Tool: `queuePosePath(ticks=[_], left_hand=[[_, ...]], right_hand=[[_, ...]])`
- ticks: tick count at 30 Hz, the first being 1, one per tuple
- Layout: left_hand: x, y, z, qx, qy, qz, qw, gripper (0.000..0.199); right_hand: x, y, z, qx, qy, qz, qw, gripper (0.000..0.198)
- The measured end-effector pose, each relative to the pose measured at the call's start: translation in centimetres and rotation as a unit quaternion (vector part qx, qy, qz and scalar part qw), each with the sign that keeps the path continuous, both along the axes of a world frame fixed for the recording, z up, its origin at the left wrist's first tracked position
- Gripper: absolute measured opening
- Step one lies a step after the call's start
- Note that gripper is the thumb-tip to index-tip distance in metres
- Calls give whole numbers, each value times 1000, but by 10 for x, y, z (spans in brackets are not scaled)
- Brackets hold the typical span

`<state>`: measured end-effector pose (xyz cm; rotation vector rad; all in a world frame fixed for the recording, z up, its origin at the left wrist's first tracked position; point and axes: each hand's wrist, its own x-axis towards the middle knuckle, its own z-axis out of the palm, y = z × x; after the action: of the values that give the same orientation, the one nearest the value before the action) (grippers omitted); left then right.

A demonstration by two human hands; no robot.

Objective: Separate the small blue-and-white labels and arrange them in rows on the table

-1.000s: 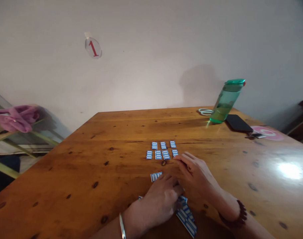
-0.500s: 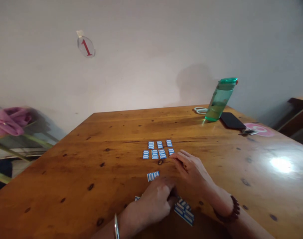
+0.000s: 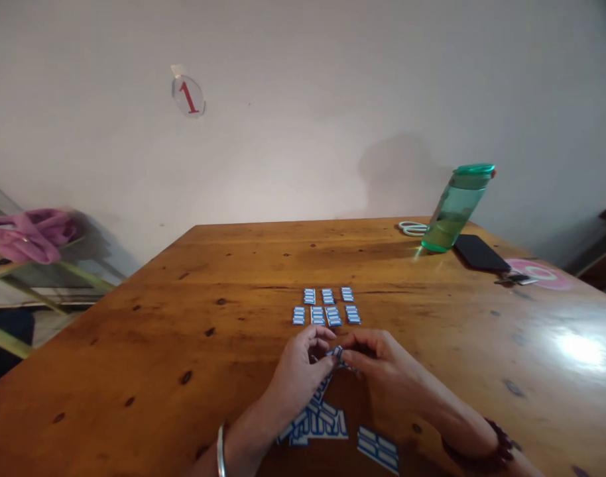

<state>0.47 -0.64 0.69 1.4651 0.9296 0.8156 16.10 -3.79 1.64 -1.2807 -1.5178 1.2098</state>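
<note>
Your left hand (image 3: pixel 300 371) and right hand (image 3: pixel 390 363) pinch a slip (image 3: pixel 337 352) between their fingers (image 3: pixel 357 361); more slips (image 3: pixel 323 424) lie on the bench (image 3: pixel 158 331).

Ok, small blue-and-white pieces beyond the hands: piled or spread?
Spread: seven pieces lie on the table in two rows, three behind four.

Left wrist (image 3: pixel 239 434) — silver bangle (image 3: pixel 221 452); right wrist (image 3: pixel 469 424) — dark-red beaded bracelet (image 3: pixel 502 442).

Labels (image 3: pixel 333 317) on table (image 3: pixel 154 344), bottle (image 3: pixel 456 211) behind them to the right.
</note>
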Motion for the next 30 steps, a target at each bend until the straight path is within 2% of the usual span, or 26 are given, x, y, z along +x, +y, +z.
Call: queuePosePath(ticks=[3,5,8,11,22,25,30], left_hand=[[0,-1,3,-15,-29,10,999,35],[-1,-1,7,-67,-67,22,995,41],[-2,-1,12,-164,-119,30,979,33],[-2,-2,14,-213,-149,20,966,27],[3,-1,10,-176,-130,61,974,19],[2,0,12,-176,-149,73,970,16],[1,2,12,-180,-179,75,964,24]], right_hand=[[-2,2,-3,-8,28,-31,999,20],[-2,4,-4,-11,44,-52,998,24],[0,7,-7,-14,62,-77,995,25],[1,8,-10,-4,60,-93,994,25],[-11,3,-12,12,5,-87,996,27],[-11,3,-11,5,14,-86,996,23],[-6,5,-13,-7,65,-99,993,24]])
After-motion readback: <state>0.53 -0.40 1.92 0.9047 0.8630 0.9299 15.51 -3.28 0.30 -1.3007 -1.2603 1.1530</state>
